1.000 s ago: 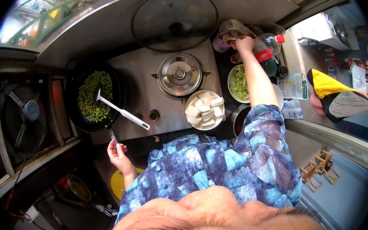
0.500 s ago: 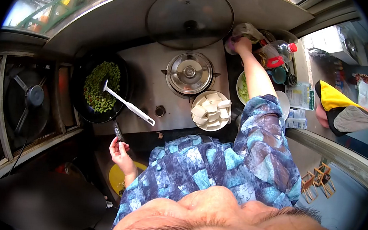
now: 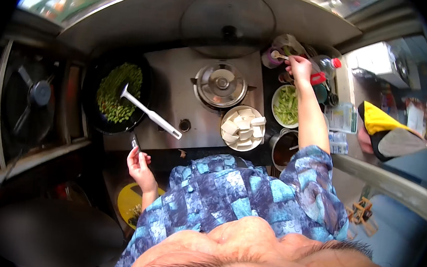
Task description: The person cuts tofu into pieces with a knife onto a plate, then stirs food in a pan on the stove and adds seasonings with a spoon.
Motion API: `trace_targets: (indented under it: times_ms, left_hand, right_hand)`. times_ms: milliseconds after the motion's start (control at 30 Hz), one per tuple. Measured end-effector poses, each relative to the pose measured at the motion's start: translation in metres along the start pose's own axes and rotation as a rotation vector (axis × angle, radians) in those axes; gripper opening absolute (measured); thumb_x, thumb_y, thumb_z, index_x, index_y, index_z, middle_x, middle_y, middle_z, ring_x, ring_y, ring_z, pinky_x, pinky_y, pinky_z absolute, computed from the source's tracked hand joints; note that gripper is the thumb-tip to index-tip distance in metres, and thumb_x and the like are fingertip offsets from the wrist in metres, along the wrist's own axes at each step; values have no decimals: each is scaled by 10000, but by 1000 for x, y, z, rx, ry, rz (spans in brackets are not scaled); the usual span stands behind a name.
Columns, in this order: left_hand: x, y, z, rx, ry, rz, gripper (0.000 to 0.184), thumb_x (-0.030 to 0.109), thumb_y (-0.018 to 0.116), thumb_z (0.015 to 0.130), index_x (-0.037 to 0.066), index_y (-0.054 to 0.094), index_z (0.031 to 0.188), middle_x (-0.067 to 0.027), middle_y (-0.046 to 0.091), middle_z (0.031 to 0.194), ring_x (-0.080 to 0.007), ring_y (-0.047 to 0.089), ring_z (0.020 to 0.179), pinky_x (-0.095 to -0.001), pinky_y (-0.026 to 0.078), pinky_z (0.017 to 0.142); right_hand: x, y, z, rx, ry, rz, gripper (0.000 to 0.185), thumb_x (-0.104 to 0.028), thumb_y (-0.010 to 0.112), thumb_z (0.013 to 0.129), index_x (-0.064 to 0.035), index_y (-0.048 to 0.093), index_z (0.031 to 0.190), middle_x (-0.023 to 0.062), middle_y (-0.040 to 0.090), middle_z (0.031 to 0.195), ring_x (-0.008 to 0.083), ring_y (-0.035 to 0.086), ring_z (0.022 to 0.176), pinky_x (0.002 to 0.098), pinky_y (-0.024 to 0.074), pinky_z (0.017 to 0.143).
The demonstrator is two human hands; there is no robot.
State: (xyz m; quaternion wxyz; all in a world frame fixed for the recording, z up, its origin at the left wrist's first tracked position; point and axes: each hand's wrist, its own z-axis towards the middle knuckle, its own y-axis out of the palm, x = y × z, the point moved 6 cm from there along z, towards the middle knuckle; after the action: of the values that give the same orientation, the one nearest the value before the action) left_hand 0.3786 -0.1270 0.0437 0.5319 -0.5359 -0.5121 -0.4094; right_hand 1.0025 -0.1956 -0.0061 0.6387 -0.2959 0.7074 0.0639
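Note:
My right hand (image 3: pixel 300 68) pinches the handle of a small spoon (image 3: pixel 279 55), whose bowl points left beside a pinkish container (image 3: pixel 269 60) at the back right. My left hand (image 3: pixel 140 167) is at the end of the handle (image 3: pixel 134 141) of a black pan (image 3: pixel 89 104), its fingers partly curled; whether it grips the handle is unclear. Chopped green vegetables (image 3: pixel 119 93) fill the pan, and a white spatula (image 3: pixel 152 114) rests in them. A plate of white slabs (image 3: pixel 244 128) and a bowl of shredded green vegetable (image 3: pixel 286 105) stand left of my right forearm.
A lidded steel pot (image 3: pixel 221 84) sits on the burner, with a large glass lid (image 3: pixel 222 21) against the wall behind. A pot of dark liquid (image 3: pixel 283 151) stands near my right sleeve. A red-capped bottle (image 3: pixel 324 66) is at the right.
My right hand has drawn back from the container area with the spoon now visible. The view has shifted slightly. My left hand remains by the pan handle.

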Motion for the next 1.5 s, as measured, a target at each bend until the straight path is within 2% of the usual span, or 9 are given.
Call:
trace_targets:
  times_ms: [267, 533, 800, 1000, 1133, 1200, 1267, 1367, 1500]
  left_hand:
    - [-2, -3, -17, -19, -22, -82, 221, 35, 516, 952, 30, 549, 1170, 3, 557, 864, -60, 530, 742, -193, 454, 685]
    - [-7, -12, -52, 63, -43, -141, 216, 40, 514, 951, 30, 547, 1164, 8, 539, 855, -63, 525, 741, -193, 454, 686]
    - [-28, -3, -52, -24, -105, -133, 221, 55, 520, 957, 40, 550, 1175, 7, 554, 865, -57, 529, 727, -186, 442, 653]
    - [-26, -12, -31, -7, -27, -79, 219, 42, 513, 953, 37, 552, 1168, 9, 552, 854, -52, 525, 724, -182, 441, 644]
    - [-32, -21, -33, 12, -41, -70, 220, 41, 502, 956, 29, 548, 1171, 7, 550, 851, -57, 527, 731, -188, 449, 657]
    - [-38, -21, -45, -7, -68, -53, 223, 49, 509, 957, 29, 550, 1175, 5, 550, 851, -61, 530, 734, -188, 452, 666]
    - [-39, -26, -58, 26, -94, -47, 224, 59, 514, 960, 26, 553, 1179, 3, 556, 859, -60, 537, 733, -187, 453, 667]
    - [-57, -47, -97, 124, -175, -65, 219, 56, 507, 963, 21, 551, 1175, 2, 561, 860, -58, 542, 738, -182, 454, 666]
    - [-56, -58, -133, 179, -217, -95, 234, 49, 512, 959, 17, 534, 1190, -1, 555, 868, -59, 539, 746, -181, 452, 667]
  right_hand:
    - [-123, 175, -134, -491, -149, 299, 176, -144, 652, 870, -1, 704, 958, 65, 706, 786, 33, 485, 460, 188, 379, 425]
    - [-119, 365, -180, -467, -134, 218, 148, -133, 656, 848, -1, 719, 871, 59, 710, 710, 90, 584, 465, 248, 486, 454]
    - [-62, 228, -161, -519, 39, 480, 159, -122, 650, 888, 5, 679, 979, 78, 703, 831, 41, 456, 461, 180, 364, 432]
    - [8, 71, -86, 15, -13, 419, 137, -111, 643, 886, -7, 679, 967, 80, 696, 808, 45, 437, 436, 184, 351, 407]
    - [42, 18, -19, 364, -134, -47, 168, -168, 663, 856, -14, 720, 893, 77, 706, 733, 123, 575, 487, 271, 450, 463]
    - [64, 13, 17, 404, -252, -298, 209, -214, 656, 851, -20, 731, 875, 93, 715, 740, 185, 642, 545, 323, 502, 563]
    - [67, 26, 32, 300, -82, -418, 278, -317, 667, 828, -55, 742, 881, 130, 710, 755, 267, 681, 620, 376, 521, 656]
    - [48, 24, 17, 403, -401, -579, 373, -357, 690, 805, -22, 707, 970, 172, 707, 812, 302, 694, 767, 405, 532, 718]
    - [39, 61, -8, -39, -345, -3, 268, -221, 625, 927, 31, 675, 1000, 54, 689, 737, 62, 548, 544, 208, 439, 530]
